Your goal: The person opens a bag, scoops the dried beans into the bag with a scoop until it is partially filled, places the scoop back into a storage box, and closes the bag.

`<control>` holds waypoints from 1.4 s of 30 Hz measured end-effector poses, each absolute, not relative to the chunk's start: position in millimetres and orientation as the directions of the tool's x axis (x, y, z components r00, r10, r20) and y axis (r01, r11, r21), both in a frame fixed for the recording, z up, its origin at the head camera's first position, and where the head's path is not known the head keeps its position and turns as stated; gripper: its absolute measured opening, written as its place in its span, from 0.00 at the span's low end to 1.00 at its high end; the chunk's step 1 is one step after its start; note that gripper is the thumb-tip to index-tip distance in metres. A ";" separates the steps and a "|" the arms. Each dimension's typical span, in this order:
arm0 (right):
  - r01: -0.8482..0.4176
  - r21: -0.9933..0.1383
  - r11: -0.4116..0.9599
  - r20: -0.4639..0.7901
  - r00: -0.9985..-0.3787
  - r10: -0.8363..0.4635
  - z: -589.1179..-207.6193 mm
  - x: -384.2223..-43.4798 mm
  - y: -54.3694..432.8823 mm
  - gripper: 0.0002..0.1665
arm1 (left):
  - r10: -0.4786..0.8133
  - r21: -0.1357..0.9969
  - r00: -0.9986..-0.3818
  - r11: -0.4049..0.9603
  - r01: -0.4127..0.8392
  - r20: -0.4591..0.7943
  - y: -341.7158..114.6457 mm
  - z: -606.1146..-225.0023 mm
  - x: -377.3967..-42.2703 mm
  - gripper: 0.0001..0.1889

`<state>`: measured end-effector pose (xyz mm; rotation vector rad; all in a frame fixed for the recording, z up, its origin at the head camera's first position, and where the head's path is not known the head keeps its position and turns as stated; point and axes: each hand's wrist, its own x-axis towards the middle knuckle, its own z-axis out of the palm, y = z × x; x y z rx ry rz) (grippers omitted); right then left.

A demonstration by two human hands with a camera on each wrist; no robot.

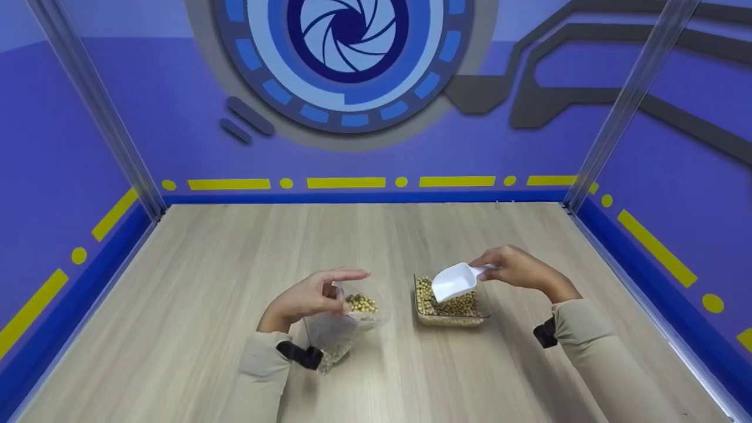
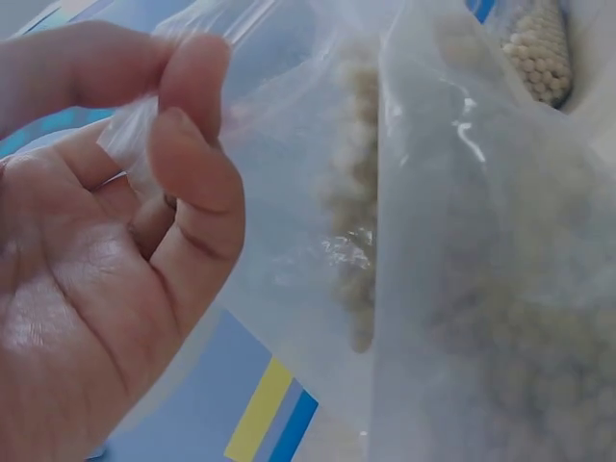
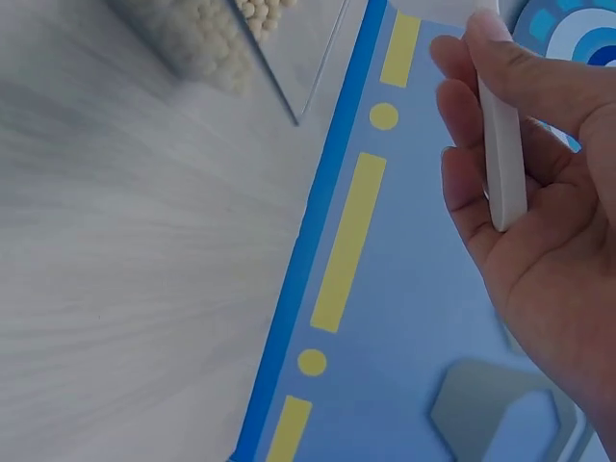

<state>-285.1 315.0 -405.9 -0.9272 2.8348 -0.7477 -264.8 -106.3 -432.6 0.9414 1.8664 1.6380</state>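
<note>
My left hand [image 1: 305, 298] pinches the rim of a clear plastic bag [image 1: 332, 336] that stands on the table. Round, pale yellow beans [image 1: 361, 303] show through the bag's mouth; they look like soybeans. In the left wrist view the bag's cloudy side [image 2: 433, 221] hides part of the beans. My right hand [image 1: 516, 268] grips the handle [image 3: 504, 164] of a white scoop [image 1: 456, 281]. The scoop is tilted above a glass container [image 1: 452, 321] that holds more of the same beans [image 1: 424, 290]. No beans are visible in the scoop's bowl.
A light wood table [image 1: 235, 247] carries the bag on the left and the container on the right, with a gap between them. Blue and purple panels [image 1: 376, 158] with yellow markings border its back and sides. Black straps [image 1: 299, 355] sit on both wrists.
</note>
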 end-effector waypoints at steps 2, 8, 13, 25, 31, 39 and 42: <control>-0.543 -0.448 0.710 0.076 -0.814 -0.575 -405.1 -285.2 319.2 0.14 | 0.756 0.982 -0.648 0.041 0.185 0.091 -107.6 -429.7 -263.9 0.34; -0.567 -0.371 0.735 0.058 -0.805 -0.591 -401.0 -282.9 327.7 0.14 | 0.765 0.982 -0.639 0.049 0.184 0.081 -109.0 -427.3 -263.6 0.35; -0.550 -0.347 0.760 0.014 -0.813 -0.582 -395.7 -278.3 331.2 0.14 | 0.774 0.978 -0.631 0.086 0.189 0.054 -108.6 -430.7 -263.9 0.37; -0.502 -0.229 0.834 -0.035 -0.852 -0.522 -383.3 -266.1 317.2 0.14 | 0.792 0.976 -0.607 0.077 0.205 0.066 -104.0 -438.2 -264.5 0.36; -0.599 -0.098 0.795 0.018 -0.799 -0.600 -382.7 -262.8 307.1 0.11 | 0.795 0.982 -0.603 0.064 0.175 0.056 -102.6 -440.0 -264.4 0.36; -0.624 -0.001 0.781 0.073 -0.779 -0.622 -385.1 -260.6 295.8 0.11 | 0.805 0.979 -0.588 0.052 0.196 0.076 -102.0 -444.3 -265.8 0.36; -0.608 0.005 0.794 0.070 -0.792 -0.607 -387.3 -259.7 291.9 0.12 | 0.804 0.977 -0.590 0.054 0.206 0.080 -101.7 -445.1 -266.1 0.36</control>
